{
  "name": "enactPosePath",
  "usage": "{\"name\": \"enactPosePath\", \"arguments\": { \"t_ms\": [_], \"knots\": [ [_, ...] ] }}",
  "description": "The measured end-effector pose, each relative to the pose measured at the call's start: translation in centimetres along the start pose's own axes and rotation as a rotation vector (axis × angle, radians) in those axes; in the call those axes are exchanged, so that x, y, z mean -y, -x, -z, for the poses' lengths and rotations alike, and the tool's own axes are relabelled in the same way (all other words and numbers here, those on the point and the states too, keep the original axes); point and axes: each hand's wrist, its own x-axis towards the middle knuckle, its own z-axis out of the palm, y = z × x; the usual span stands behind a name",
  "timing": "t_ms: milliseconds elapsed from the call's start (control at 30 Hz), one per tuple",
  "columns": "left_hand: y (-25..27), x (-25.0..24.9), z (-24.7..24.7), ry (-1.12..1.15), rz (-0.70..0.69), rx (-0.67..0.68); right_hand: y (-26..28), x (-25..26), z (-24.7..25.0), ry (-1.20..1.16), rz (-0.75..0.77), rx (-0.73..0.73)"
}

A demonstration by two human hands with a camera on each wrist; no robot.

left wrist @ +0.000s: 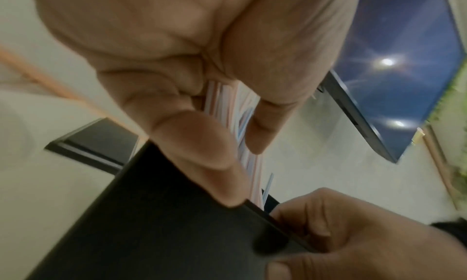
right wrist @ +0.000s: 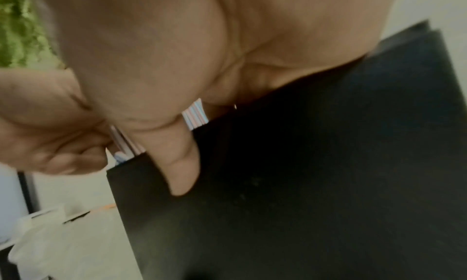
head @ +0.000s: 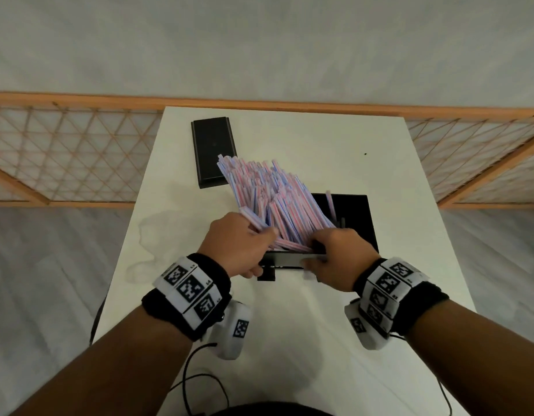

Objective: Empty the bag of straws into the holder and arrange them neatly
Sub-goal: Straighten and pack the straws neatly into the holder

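My left hand (head: 241,241) grips the near ends of the straws (head: 274,196) at the centre of the head view, thumb pressed to the front wall of the holder (head: 354,214). My right hand (head: 337,256) clamps that same near wall, fingers curled over its rim, thumb on the outside. The straws stand in the holder, leaning away to the upper left in a loose fan, their far ends sticking well out over the rim; one stray stands apart toward the right.

The risk, as I judge it: the fan is top-heavy, so if I loosen my left hand the bundle could spill over the left edge onto the bench (head: 319,340). Pushing too hard might kink the thin straws or tip the holder.

The bench is white. A black lid (head: 213,151) lies at upper left, just behind the straw tips. Beyond the bench runs a wooden lattice rail (head: 64,154), with grey floor on either side.
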Motion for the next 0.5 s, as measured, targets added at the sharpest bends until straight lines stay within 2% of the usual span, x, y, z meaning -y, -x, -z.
{"name": "enactPosePath", "arguments": {
  "t_ms": [133,300,367,433,500],
  "knots": [
    [-0.5,0.0,-0.3,0.168,0.081,0.007,-0.2,0.7,-0.2,0.058,0.023,0.044],
    [-1.0,0.2,-0.1,0.435,0.140,-0.058,0.7,1.1,0.6,-0.123,0.187,-0.135],
    [-0.7,0.1,0.0,0.346,0.128,-0.039,1.1,0.9,1.0,-0.131,0.169,-0.078],
    [0.0,-0.1,0.2,0.185,0.046,-0.041,1.2,0.5,1.2,-0.086,0.136,-0.020],
    [0.3,-0.2,0.6,0.088,-0.055,-0.162,1.0,-0.1,1.5,-0.049,0.093,-0.034]
  ]
}}
